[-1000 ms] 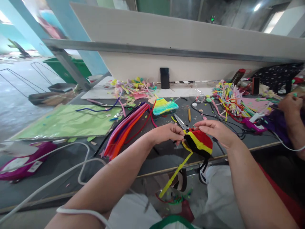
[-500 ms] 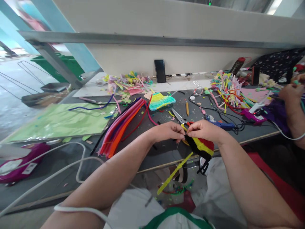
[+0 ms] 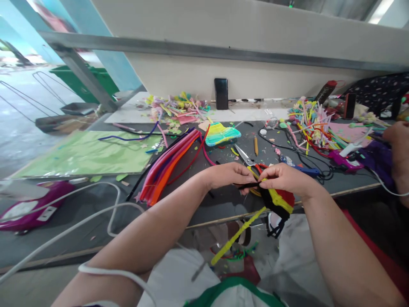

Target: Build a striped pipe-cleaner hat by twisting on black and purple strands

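Note:
My left hand (image 3: 236, 175) pinches a black fuzzy strip (image 3: 247, 185) at the table's front edge. Right beside it, my right hand (image 3: 275, 177) grips the top of a piece made of black, yellow and red fuzzy strips (image 3: 281, 200). Black ends dangle from the piece's bottom, and a yellow strip (image 3: 238, 236) slants down below the table edge. Scissors (image 3: 244, 155) with red-orange handles lie just behind my hands, their handles partly hidden. A yellow and turquoise piece (image 3: 222, 134) rests farther back.
Pink, purple and orange strips (image 3: 172, 166) lie left of centre. A magenta device (image 3: 41, 209) with a white cable is at left; another (image 3: 347, 160) is at right. A phone (image 3: 221, 94) leans on the wall. Another person's arm (image 3: 401, 153) is at the right edge.
The view has shifted, moving the table items rightward. A black strip now extends between my hands toward the left. The other person's hand has moved farther toward the right edge.

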`<state>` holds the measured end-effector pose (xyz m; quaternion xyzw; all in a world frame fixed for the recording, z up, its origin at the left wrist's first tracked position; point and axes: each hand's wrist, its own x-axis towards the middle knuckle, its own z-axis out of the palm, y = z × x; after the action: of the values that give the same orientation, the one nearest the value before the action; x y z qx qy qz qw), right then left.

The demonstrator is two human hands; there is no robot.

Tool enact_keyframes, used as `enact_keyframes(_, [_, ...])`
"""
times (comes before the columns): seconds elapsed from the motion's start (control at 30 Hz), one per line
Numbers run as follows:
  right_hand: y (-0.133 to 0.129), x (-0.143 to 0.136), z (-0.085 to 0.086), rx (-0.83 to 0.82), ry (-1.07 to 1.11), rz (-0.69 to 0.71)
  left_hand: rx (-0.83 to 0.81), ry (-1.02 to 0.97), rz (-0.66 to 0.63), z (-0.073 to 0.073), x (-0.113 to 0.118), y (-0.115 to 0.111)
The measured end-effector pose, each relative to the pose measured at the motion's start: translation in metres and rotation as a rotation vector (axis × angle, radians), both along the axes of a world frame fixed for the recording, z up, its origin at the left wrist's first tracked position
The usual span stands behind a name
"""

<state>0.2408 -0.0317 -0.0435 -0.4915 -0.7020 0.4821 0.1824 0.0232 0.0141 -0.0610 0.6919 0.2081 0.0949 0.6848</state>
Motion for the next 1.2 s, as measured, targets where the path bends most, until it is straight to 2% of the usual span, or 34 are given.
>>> enact_keyframes(0.17, [-0.002, 0.0, 0.0, 0.033, -0.037, 0.025, -0.069, 0.024, -0.01, 0.002, 0.0, -0.001])
enact_keyframes(0.3, [-0.001, -0.002, -0.002, 0.029, -0.07, 0.041, -0.005, 0.048, 0.004, 0.001, 0.001, -0.001])
enact_keyframes(0.4, [-0.001, -0.003, -0.004, 0.033, -0.072, 0.043, 0.128, 0.049, -0.003, 0.002, 0.002, -0.002])
enact_keyframes(0.63, [0.002, -0.007, -0.01, -0.006, -0.066, 0.002, 0.613, 0.072, 0.052, 0.002, 0.005, -0.003])
enact_keyframes(0.73, [0.004, -0.009, -0.012, -0.027, -0.049, -0.038, 0.666, 0.064, 0.076, 0.001, 0.005, -0.003])
enact_keyframes(0.87, [0.004, -0.009, -0.01, -0.03, 0.018, -0.043, 0.609, 0.067, 0.104, 0.003, 0.006, -0.004])
enact_keyframes(0.97, [0.003, -0.004, -0.008, -0.039, 0.05, -0.046, 0.612, -0.013, 0.168, 0.008, 0.005, -0.005])
enact_keyframes(1.1, [0.002, 0.003, -0.007, -0.09, 0.117, -0.079, 0.845, -0.19, 0.387, 0.014, 0.002, -0.008])
enact_keyframes(1.13, [0.002, 0.004, -0.007, -0.106, 0.143, -0.091, 0.924, -0.204, 0.416, 0.016, 0.001, -0.009])
enact_keyframes(1.2, [0.003, 0.007, -0.007, -0.127, 0.195, -0.109, 1.086, -0.179, 0.395, 0.018, 0.001, -0.013])
